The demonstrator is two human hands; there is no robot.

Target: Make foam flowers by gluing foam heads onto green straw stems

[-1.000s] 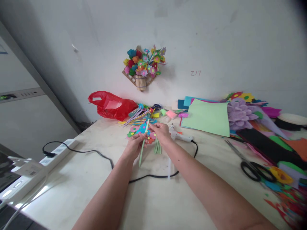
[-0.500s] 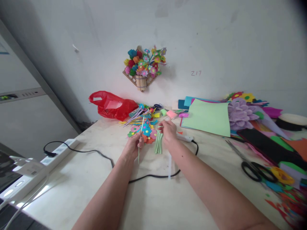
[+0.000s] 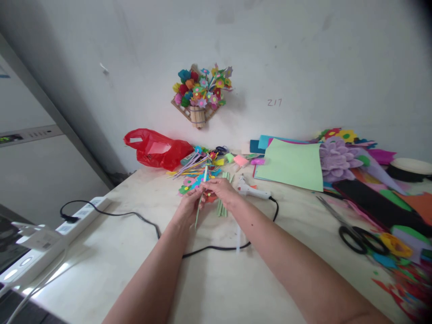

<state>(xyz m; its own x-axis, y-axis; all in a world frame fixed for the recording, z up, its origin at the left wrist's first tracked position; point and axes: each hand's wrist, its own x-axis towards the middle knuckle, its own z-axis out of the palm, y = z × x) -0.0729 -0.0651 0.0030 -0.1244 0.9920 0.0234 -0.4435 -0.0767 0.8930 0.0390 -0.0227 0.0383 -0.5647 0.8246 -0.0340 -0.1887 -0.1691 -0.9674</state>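
Note:
My left hand [image 3: 189, 204] is closed on a thin pale green stick [image 3: 200, 210] that stands nearly upright over the table [image 3: 141, 252]. My right hand [image 3: 221, 189] meets it from the right, fingers pinched on the same stick near its upper part. Just behind both hands lies a heap of small coloured foam flowers [image 3: 189, 182]. A bundle of green sticks [image 3: 222, 206] rests on the table under my right wrist.
A white glue gun [image 3: 251, 191] with a black cord [image 3: 216, 247] lies right of my hands. Black scissors [image 3: 361, 236], foam sheets [image 3: 293, 164] and a purple flower [image 3: 337, 157] fill the right. A red bag [image 3: 157, 148] and power strip [image 3: 54, 234] sit left. A flower basket [image 3: 200, 92] hangs on the wall.
My right hand was apart over the bundle of green sticks half a second ago; it has come back left to the stick in my left hand.

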